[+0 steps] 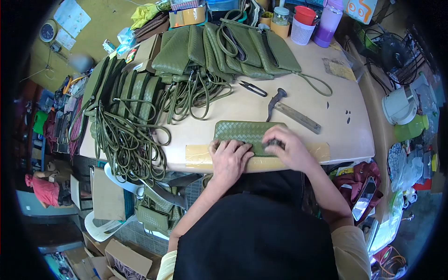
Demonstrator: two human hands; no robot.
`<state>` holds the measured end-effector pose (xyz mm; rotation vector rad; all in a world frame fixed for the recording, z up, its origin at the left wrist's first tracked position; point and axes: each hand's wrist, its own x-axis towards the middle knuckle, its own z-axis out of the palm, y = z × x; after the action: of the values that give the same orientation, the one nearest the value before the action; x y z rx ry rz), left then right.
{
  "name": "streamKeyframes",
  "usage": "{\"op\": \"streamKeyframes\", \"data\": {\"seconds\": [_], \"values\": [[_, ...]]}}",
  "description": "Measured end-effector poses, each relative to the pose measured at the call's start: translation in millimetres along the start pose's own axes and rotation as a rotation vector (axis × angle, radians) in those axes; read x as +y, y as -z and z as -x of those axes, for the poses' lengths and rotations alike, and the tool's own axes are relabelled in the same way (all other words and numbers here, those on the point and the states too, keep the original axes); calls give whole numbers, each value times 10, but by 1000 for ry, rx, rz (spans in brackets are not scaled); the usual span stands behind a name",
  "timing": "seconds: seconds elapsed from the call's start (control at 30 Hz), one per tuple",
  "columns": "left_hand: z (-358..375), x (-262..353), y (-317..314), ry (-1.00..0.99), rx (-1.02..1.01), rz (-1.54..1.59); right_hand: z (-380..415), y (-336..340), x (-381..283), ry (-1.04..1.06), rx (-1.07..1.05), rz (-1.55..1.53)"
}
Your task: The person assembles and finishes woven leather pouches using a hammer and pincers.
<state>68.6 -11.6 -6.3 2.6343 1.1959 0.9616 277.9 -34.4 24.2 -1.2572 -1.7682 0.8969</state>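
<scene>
A green woven-pattern pouch (242, 130) lies flat at the table's near edge, partly over a taped strip (198, 156). My left hand (229, 158) presses on its lower left part, fingers bent and close together; whether they pinch anything is hidden. Over the pouch's right part, my right hand (284, 147) is closed around a small dark object (274, 143) that I cannot make out. Just beyond the pouch lie a hammer (296, 116) with a wooden handle and small black snips (253, 88).
Green pouches (177, 51) are piled at the back, with more pouches and looped straps (126, 135) at the left. A red-lidded cup (302, 30) and purple bottle (326, 25) stand at the back right. Far left, a person (46, 189) in a red top is near boxes.
</scene>
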Motion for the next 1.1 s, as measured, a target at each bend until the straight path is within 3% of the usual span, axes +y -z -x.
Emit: {"op": "streamKeyframes", "data": {"seconds": [0.03,0.1,0.17,0.23,0.3,0.37,0.4,0.57,0.63,0.8,0.9,0.97,1.1], "values": [[-38,-44,-31,-2,-2,3,4,-12,-31,-3,2,0],[-106,-123,-99,72,-128,63,49,-59,-80,193,-100,354],[-205,-138,-77,92,-169,98,80,-50,40,188,-33,353],[-262,-159,-69,155,-247,160,100,139,127,38,114,448],[-295,-163,-65,179,-271,178,75,266,82,-22,188,441],[-326,-178,-92,198,-295,197,12,121,-24,37,183,163],[-321,-200,-111,212,-300,200,-59,21,-145,143,123,206],[-362,-204,-53,239,-376,214,7,129,65,62,-27,296],[-381,-194,-41,247,-396,221,100,360,3,-62,61,426],[-370,-228,-104,223,-395,215,79,171,-134,132,65,302],[-385,-250,-71,214,-427,227,116,192,12,68,-35,312],[-370,-243,-61,220,-453,239,201,341,-72,69,41,525],[-392,-256,-117,235,-434,211,222,509,-109,-61,158,474]]}}
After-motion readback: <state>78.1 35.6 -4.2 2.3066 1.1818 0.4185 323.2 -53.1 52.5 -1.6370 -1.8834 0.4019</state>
